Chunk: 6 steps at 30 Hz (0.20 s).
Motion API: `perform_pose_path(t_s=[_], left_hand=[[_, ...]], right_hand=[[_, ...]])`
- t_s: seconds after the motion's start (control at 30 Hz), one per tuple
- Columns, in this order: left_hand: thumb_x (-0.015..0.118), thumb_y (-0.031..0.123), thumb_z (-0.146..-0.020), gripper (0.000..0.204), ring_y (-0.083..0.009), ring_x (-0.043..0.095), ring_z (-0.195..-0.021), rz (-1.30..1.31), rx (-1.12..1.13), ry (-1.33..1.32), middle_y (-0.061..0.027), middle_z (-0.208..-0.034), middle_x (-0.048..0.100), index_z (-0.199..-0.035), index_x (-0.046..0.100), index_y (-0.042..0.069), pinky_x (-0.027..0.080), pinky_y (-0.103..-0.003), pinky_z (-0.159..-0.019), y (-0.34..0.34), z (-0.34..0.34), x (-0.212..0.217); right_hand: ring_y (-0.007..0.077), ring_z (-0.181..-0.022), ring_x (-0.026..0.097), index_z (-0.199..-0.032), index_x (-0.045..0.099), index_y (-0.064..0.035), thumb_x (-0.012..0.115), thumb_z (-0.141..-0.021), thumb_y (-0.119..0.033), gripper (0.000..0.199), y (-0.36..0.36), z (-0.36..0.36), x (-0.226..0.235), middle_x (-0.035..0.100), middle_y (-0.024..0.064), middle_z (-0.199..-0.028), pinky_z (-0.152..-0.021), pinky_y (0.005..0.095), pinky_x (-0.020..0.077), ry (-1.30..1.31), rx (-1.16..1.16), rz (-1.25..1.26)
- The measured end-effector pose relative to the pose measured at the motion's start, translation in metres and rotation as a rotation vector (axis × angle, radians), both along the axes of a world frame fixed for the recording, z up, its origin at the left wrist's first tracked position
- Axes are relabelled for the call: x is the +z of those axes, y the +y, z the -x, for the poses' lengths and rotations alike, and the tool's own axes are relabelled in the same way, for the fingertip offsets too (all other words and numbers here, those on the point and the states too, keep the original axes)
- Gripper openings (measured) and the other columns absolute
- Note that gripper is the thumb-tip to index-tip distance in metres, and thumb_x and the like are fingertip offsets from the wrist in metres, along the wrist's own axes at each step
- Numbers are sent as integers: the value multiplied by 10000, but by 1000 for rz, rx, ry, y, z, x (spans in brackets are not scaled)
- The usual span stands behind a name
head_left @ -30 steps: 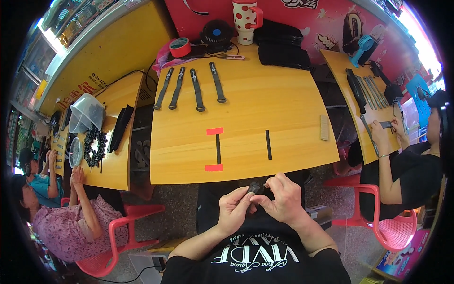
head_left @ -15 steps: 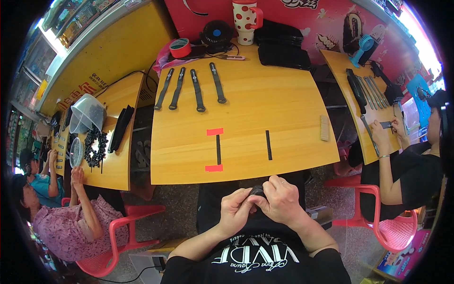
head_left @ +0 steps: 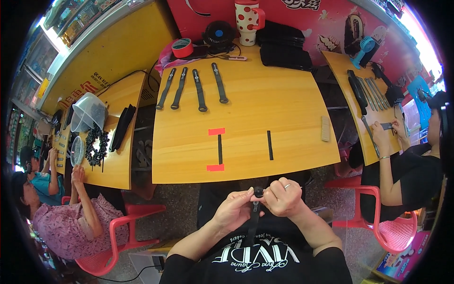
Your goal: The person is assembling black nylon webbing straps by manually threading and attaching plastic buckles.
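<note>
Just off the table's near edge, my left hand (head_left: 232,208) and my right hand (head_left: 283,198) meet around a black strap (head_left: 254,225). Its round black end piece sticks up between the fingertips of both hands, while the band hangs down in front of my shirt. Both hands are closed; the fingers partly cover the strap. Beyond them on the wooden table (head_left: 189,156) lie several similar dark straps (head_left: 199,90) with rounded ends, side by side at the far left. Nearer are two black strips (head_left: 270,145) (head_left: 220,149), the left one between red tape pieces (head_left: 216,167).
At the table's back stand a red tape roll (head_left: 181,48), a black fan (head_left: 219,35), a spotted tumbler (head_left: 246,23) and stacked black pouches (head_left: 285,56). A tan block (head_left: 325,128) lies at the right edge. Seated co-workers work at side tables left and right.
My hands have turned and shifted slightly, so the strap's round end and its hanging band now show. My right hand has risen a little at the knuckles.
</note>
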<state>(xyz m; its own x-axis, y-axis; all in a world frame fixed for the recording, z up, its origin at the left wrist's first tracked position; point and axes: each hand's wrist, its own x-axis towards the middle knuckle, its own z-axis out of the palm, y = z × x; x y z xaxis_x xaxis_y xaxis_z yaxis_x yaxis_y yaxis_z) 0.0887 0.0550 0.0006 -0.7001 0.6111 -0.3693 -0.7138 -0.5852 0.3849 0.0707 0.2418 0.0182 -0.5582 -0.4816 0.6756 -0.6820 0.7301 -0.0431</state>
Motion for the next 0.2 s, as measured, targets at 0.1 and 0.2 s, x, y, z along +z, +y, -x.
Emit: perform_pose_path(t_s=[0.1, 0.2], left_hand=[[479, 234, -1024, 313, -176, 647, -864, -42, 0, -6, -105, -1003, 675, -1071, 650, -24, 570, -402, -785, 0, 3, 2], [525, 209, -1001, 286, -194, 656, -934, 55, -84, 139, -114, -1044, 669, -1098, 645, -31, 569, -402, -818, -7, 11, -6]], right_hand=[[169, -523, 462, -613, 486, -103, 730, -746, -324, 355, 4, 3, 2, 400, 28, -616, -420, 300, 323, -21, 40, -86], [158, -522, 461, -619, 482, -105, 741, -762, -323, 368, 7, 1, 4, 404, 22, -621, -427, 296, 334, -59, 70, -174]])
